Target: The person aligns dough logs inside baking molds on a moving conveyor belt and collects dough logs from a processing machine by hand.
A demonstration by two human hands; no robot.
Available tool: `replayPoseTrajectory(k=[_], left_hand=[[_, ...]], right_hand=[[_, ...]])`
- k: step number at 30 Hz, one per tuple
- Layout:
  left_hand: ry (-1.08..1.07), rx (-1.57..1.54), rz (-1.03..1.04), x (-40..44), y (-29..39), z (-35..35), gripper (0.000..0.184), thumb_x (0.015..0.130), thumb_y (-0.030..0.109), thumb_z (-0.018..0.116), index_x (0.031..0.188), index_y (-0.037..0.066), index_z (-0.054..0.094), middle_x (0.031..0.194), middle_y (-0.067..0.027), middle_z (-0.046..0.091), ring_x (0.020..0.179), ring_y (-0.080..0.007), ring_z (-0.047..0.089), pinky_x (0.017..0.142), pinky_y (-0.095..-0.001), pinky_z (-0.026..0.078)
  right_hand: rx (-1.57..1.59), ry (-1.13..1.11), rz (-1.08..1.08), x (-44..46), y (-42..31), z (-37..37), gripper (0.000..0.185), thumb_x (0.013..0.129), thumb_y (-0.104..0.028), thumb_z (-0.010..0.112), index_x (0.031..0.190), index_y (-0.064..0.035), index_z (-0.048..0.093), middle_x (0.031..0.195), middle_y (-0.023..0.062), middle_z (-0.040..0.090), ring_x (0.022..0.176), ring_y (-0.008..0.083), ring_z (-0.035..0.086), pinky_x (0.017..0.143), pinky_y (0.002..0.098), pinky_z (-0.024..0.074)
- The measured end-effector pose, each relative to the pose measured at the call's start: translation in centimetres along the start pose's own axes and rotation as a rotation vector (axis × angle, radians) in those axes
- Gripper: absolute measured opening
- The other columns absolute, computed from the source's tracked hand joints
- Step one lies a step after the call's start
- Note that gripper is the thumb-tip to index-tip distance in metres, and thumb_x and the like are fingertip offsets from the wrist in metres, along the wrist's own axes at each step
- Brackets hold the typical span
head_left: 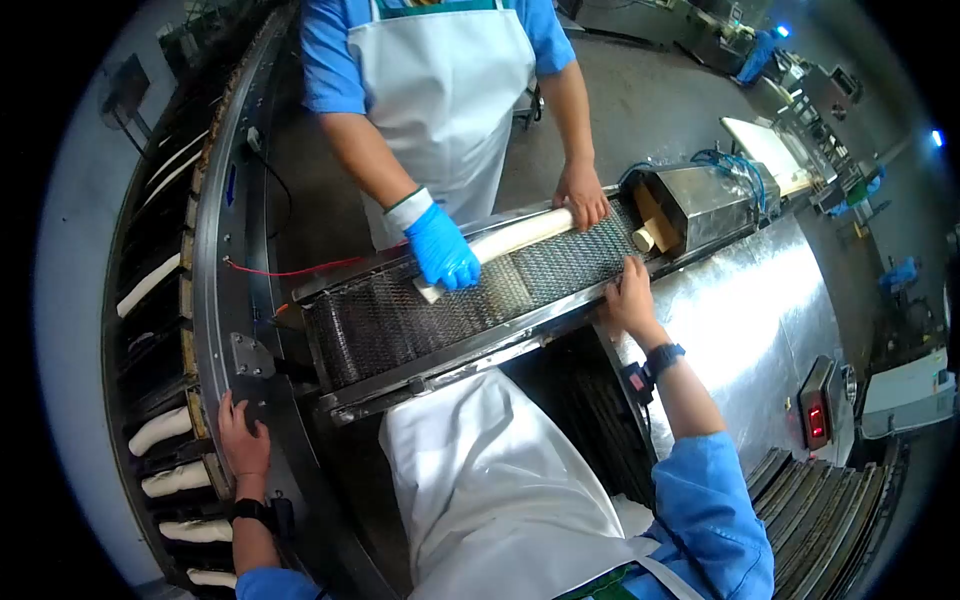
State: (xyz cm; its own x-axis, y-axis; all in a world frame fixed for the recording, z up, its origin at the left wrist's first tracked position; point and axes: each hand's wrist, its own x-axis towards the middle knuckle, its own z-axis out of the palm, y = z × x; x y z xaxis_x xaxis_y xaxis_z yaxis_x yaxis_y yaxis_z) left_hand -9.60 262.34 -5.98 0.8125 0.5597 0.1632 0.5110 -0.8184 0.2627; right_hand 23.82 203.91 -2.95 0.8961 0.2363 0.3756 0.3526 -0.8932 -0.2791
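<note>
My left hand, fingers apart, rests on the metal side rail of the conveyor on the left. Beside it, pale dough rolls lie in dark trays on that conveyor. My right hand is at the near edge of the mesh belt, fingers stretched out and holding nothing. Across the belt a co-worker, with one blue-gloved hand and one bare hand, holds a long dough roll. Another dough end shows at the metal housing's opening.
The metal housing stands at the belt's right end. A steel table carries a device with a red display. Stacked dark trays are at lower right. A red cord runs between the conveyors.
</note>
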Motion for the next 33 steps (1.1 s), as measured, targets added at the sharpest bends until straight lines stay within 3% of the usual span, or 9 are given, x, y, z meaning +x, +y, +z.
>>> replayPoseTrajectory(k=[3, 4, 6, 8, 11, 15, 20, 24, 33], left_hand=[[-0.004, 0.007, 0.037, 0.8, -3.4, 2.5, 0.040, 0.074, 0.002, 0.065, 0.114, 0.002, 0.057, 0.144, -0.0166, 0.040, 0.134, -0.0359, 0.037, 0.108, -0.0449, 0.037], [0.003, 0.060, 0.078, 0.7, -1.9, 0.8, 0.043, 0.072, 0.002, 0.066, 0.114, 0.001, 0.058, 0.144, -0.0173, 0.040, 0.134, -0.0352, 0.037, 0.109, -0.0435, 0.036], [0.020, -0.071, 0.057, 0.3, -0.2, -0.3, 0.043, 0.072, 0.003, 0.067, 0.113, 0.001, 0.059, 0.143, -0.0170, 0.041, 0.134, -0.0346, 0.037, 0.109, -0.0427, 0.036], [0.002, -0.056, 0.056, 0.5, 0.5, -1.3, 0.044, 0.071, 0.005, 0.068, 0.114, 0.001, 0.059, 0.143, -0.0165, 0.041, 0.136, -0.0338, 0.036, 0.110, -0.0421, 0.036], [0.017, -0.013, 0.013, 0.6, -0.9, -0.6, 0.042, 0.073, 0.007, 0.068, 0.114, 0.001, 0.059, 0.143, -0.0158, 0.041, 0.136, -0.0333, 0.035, 0.110, -0.0425, 0.035], [0.005, -0.010, 0.008, 0.1, 1.6, -2.3, 0.038, 0.077, 0.009, 0.064, 0.113, 0.001, 0.059, 0.143, -0.0151, 0.040, 0.136, -0.0314, 0.036, 0.109, -0.0421, 0.036], [0.011, -0.045, -0.005, 0.3, 0.9, -2.4, 0.035, 0.080, 0.010, 0.059, 0.114, 0.001, 0.059, 0.144, -0.0141, 0.040, 0.136, -0.0297, 0.036, 0.108, -0.0417, 0.038], [0.049, -0.029, 0.037, 0.1, 0.6, -1.9, 0.034, 0.079, 0.009, 0.058, 0.113, 0.001, 0.060, 0.142, -0.0144, 0.041, 0.136, -0.0299, 0.036, 0.108, -0.0419, 0.039], [-0.010, -0.105, 0.000, 0.3, 1.5, -3.0, 0.037, 0.078, 0.008, 0.060, 0.115, -0.001, 0.060, 0.141, -0.0167, 0.042, 0.135, -0.0317, 0.037, 0.110, -0.0411, 0.036]], right_hand=[[0.052, 0.016, 0.181, 3.4, 0.2, -0.7, 0.060, 0.077, -0.002, 0.057, 0.133, 0.0103, 0.038, 0.131, 0.0319, 0.043, 0.122, 0.0454, 0.042, 0.107, 0.0478, 0.0349], [-0.055, 0.088, 0.080, 3.8, 1.5, 0.9, 0.065, 0.077, -0.001, 0.058, 0.136, 0.0113, 0.032, 0.133, 0.0314, 0.042, 0.122, 0.0460, 0.041, 0.107, 0.0467, 0.0352], [-0.022, 0.000, 0.311, 4.3, -0.6, 0.3, 0.076, 0.076, 0.001, 0.061, 0.142, 0.0091, 0.025, 0.135, 0.0305, 0.036, 0.120, 0.0460, 0.042, 0.106, 0.0454, 0.0369], [-0.131, -0.023, 0.233, 5.1, -0.3, 0.6, 0.079, 0.076, 0.005, 0.058, 0.147, 0.0018, 0.022, 0.130, 0.0285, 0.038, 0.116, 0.0437, 0.045, 0.103, 0.0443, 0.0386], [-0.206, 0.036, -0.070, 5.7, 1.1, 1.1, 0.071, 0.075, 0.012, 0.047, 0.144, -0.0001, 0.033, 0.132, 0.0274, 0.039, 0.121, 0.0433, 0.042, 0.105, 0.0443, 0.0376], [-0.487, -0.110, -0.309, 7.4, 2.0, -0.4, 0.058, 0.075, 0.008, 0.051, 0.132, 0.0005, 0.045, 0.130, 0.0215, 0.048, 0.128, 0.0436, 0.038, 0.110, 0.0488, 0.0323], [-0.568, -0.325, -0.083, 8.9, 2.5, -0.6, 0.032, 0.079, -0.003, 0.060, 0.111, -0.0048, 0.055, 0.125, 0.0123, 0.056, 0.132, 0.0303, 0.041, 0.106, 0.0476, 0.0360], [-0.680, -0.292, -0.082, 8.2, 2.2, -1.0, 0.027, 0.080, -0.003, 0.058, 0.106, -0.0077, 0.057, 0.116, 0.0100, 0.057, 0.118, 0.0340, 0.048, 0.095, 0.0450, 0.0440], [-0.388, -0.247, -0.093, 6.0, -1.3, -1.9, 0.035, 0.068, -0.009, 0.069, 0.100, -0.0034, 0.057, 0.108, 0.0226, 0.057, 0.105, 0.0428, 0.053, 0.085, 0.0485, 0.0481]])
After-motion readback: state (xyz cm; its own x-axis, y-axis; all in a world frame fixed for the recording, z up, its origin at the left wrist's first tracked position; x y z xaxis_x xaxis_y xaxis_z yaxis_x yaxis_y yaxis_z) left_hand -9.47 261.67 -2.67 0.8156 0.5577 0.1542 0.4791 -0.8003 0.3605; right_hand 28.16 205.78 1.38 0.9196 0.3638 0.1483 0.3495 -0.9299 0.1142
